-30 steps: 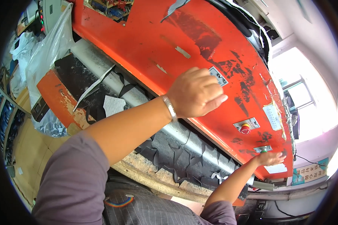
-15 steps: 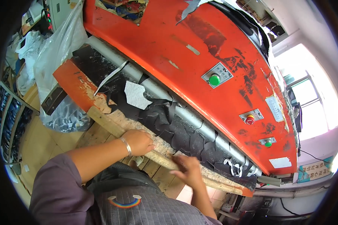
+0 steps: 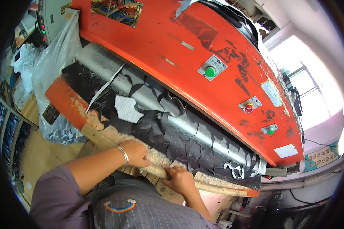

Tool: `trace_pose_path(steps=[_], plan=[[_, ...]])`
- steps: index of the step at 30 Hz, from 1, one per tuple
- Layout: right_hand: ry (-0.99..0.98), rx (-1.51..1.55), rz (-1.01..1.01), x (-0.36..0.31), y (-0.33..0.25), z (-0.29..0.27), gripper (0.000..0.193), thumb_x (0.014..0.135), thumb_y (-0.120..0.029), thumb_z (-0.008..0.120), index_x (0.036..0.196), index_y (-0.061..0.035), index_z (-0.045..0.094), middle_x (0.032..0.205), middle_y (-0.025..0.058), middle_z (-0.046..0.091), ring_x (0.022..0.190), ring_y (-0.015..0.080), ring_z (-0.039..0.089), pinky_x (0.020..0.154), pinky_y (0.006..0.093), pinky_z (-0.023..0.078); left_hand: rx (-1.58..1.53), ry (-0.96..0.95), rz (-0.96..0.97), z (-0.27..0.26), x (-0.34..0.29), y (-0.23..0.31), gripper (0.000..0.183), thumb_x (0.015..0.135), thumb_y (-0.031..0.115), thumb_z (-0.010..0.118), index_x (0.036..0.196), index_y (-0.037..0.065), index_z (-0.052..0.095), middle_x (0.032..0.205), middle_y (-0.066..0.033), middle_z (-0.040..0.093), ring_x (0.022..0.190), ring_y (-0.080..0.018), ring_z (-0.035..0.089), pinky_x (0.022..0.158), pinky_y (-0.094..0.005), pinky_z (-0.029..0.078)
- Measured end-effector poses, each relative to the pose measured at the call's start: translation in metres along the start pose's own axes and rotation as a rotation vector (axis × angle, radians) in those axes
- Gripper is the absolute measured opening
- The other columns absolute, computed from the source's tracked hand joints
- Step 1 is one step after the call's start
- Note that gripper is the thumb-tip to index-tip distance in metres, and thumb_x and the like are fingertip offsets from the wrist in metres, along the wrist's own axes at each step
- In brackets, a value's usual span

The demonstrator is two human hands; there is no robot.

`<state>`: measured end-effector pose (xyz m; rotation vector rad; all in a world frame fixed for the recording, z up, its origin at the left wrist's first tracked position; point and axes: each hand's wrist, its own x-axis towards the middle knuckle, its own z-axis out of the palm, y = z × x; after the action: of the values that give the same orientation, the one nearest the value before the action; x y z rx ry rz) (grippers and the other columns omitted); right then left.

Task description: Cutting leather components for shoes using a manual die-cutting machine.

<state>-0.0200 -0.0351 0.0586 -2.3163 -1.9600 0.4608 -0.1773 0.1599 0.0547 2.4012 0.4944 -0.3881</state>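
Observation:
My left hand, with a silver bracelet at its wrist, is closed in a loose fist on the worn, pale front edge of the machine bed. Whatever its fingers hold, if anything, is hidden. Close by, my right hand wraps over the same edge, its fingers bent on top and its thumb lower down. Beyond both hands, the bed is covered with cut black sheet material in jagged shapes. A light grey cut piece lies on it, and a thin pale strip stretches across at the left.
A red machine beam with green buttons and a red stop knob spans the far side above a silver metal surface. At left hangs a clear plastic bag holding scraps. Curled white strips lie at the right end.
My right hand has moved left along the edge, closer to my left hand, and its thumb has drawn in. The view has shifted, and more of the silver surface shows beneath the red beam.

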Motion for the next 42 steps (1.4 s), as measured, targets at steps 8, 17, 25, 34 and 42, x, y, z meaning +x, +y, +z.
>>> trace_pose_path(steps=[8,17,25,34,42], plan=[[0.352,0.164,0.162,0.192,0.049,-0.055,0.073,0.072,-0.049,0.074,0.129,-0.0102,0.050,0.139,0.0262,0.039,0.125,0.0421,0.040,0.093,0.0463,0.044,-1.028,0.541,0.066,-0.075,0.119,-0.050,0.026,0.091,0.027,0.059,0.107,0.007,0.061,0.085,-0.0001,0.064,0.060,-0.0066,0.057,0.052,-0.0217,0.045],[0.432,0.243,0.275,0.191,0.025,-0.019,0.061,0.066,-0.031,0.081,0.118,-0.0086,0.056,0.116,0.0229,0.050,0.109,0.0377,0.048,0.090,0.0437,0.044,-0.877,0.502,-0.140,-0.080,0.158,-0.078,0.063,0.097,0.054,0.027,0.127,0.003,0.049,0.104,-0.0183,0.063,0.087,-0.0282,0.063,0.077,-0.0364,0.049],[0.529,1.117,0.355,0.077,0.022,0.048,0.041,0.085,-0.020,0.063,0.120,-0.0033,0.051,0.107,0.0074,0.051,0.099,0.0173,0.047,0.088,0.0306,0.039,-0.205,0.349,0.414,-0.022,0.139,-0.029,0.020,0.089,0.025,0.054,0.091,0.007,0.063,0.087,-0.0150,0.066,0.088,-0.0354,0.061,0.076,-0.0450,0.048],[0.515,0.387,0.359,0.039,0.097,0.002,0.046,0.072,-0.024,0.077,0.114,-0.0104,0.061,0.119,0.0207,0.043,0.111,0.0353,0.045,0.093,0.0406,0.041,-0.188,-0.211,0.311,0.010,0.050,-0.017,0.019,0.092,0.029,0.052,0.099,0.014,0.062,0.094,-0.0097,0.066,0.092,-0.0302,0.064,0.081,-0.0416,0.049],[0.379,0.168,0.175,0.128,0.128,-0.024,0.044,0.073,-0.025,0.076,0.113,-0.0131,0.063,0.124,0.0260,0.045,0.116,0.0404,0.042,0.090,0.0413,0.045,-0.389,0.638,0.305,0.002,0.096,0.009,0.020,0.083,0.017,0.061,0.100,0.006,0.060,0.092,-0.0092,0.063,0.091,-0.0301,0.058,0.082,-0.0400,0.046]])
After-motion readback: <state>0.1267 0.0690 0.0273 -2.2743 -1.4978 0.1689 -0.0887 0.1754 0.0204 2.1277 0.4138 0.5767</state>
